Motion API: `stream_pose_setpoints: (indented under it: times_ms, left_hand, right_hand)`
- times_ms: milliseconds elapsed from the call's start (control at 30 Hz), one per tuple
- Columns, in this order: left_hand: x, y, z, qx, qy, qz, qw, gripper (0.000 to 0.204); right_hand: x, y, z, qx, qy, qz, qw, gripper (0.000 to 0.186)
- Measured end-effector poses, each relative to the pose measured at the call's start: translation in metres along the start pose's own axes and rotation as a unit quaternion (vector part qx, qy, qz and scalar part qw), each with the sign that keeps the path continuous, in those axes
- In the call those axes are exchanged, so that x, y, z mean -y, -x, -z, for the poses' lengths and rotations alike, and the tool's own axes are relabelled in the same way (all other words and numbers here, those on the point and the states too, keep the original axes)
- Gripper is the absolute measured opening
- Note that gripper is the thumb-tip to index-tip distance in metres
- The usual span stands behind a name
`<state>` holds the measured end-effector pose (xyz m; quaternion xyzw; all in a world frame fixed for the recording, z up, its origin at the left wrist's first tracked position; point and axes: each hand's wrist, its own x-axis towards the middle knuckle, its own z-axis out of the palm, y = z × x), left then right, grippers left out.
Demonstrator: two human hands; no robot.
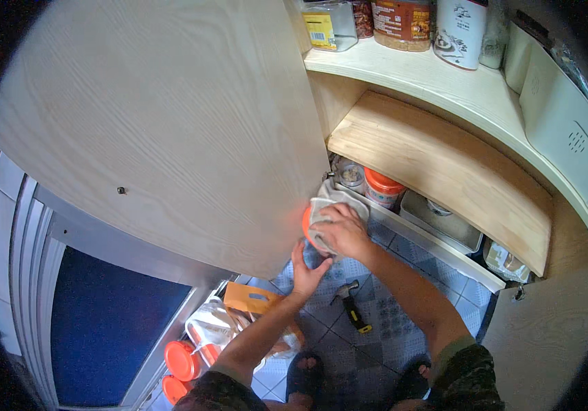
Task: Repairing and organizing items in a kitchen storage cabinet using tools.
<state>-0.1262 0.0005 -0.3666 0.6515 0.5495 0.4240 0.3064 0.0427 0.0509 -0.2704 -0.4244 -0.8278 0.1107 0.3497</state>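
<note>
My right hand [340,231] is closed on a pale cloth [332,196], pressing it against a container with an orange lid [306,220]. Below it my left hand [308,274] cups the container's lower end, thumb and fingers on either side. Most of the container is hidden by the cloth and my hands. It is held beside the edge of the open wooden cabinet door [191,137], in front of the low shelf. On that shelf stand a tub with an orange lid [382,188] and a small clear jar [351,175].
A hammer [352,308] lies on the tiled floor [390,329] near my feet. Several orange-lidded containers [183,361] and bags [215,325] stand at lower left. A tilted board [438,171] sits above a grey bin [438,222]. Jars and a canister [460,34] line the upper shelf.
</note>
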Motion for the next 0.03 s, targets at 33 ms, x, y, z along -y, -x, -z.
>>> stream_pose_setpoints:
  times_ms: [33]
  left_hand:
    - [0.0031,-0.0029,-0.0047,-0.01,0.015,-0.026,1.0,0.091]
  right_hand:
    - [-0.0073,-0.0017,-0.0009,-0.008,0.024,-0.022,0.999,0.034]
